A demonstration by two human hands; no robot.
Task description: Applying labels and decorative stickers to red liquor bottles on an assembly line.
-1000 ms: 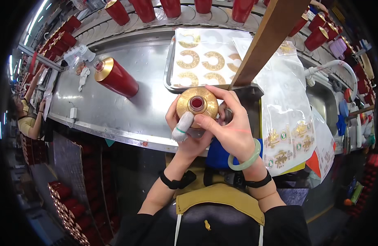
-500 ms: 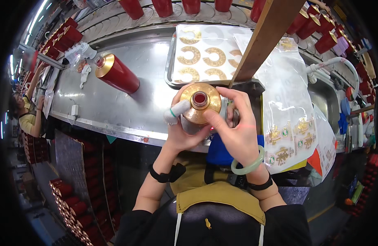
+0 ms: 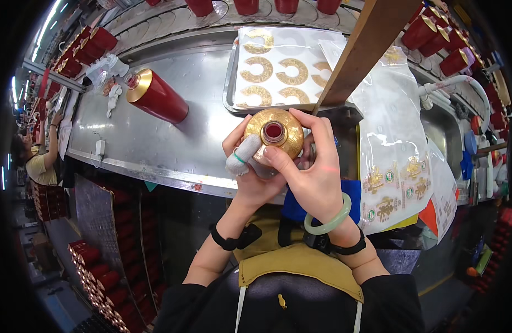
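Both my hands hold a red bottle with a gold shoulder (image 3: 274,131), its open neck facing up toward me. Gold patterning runs around the shoulder. My left hand (image 3: 255,186) wraps the left and near side; its thumb wears a white finger cover (image 3: 246,151) with a green band and presses on the shoulder. My right hand (image 3: 318,175) grips the right side, thumb on the gold beside the neck, fingers curled around the far edge. The bottle's lower body is hidden beneath my hands. A similar bottle (image 3: 159,100) stands on the steel worktop to the left.
Beyond my hands lies a metal tray (image 3: 231,77) with a sheet of gold C-shaped decals (image 3: 292,71). A wooden post (image 3: 358,50) slants up at its right. Printed clear sheets (image 3: 389,183) cover the right side, near a sink (image 3: 442,130). Red bottles (image 3: 246,5) line the conveyor behind.
My right thumb has slid left, closer to the neck, and my left thumb is angled more upward. Along the conveyor the red bottles have moved right.
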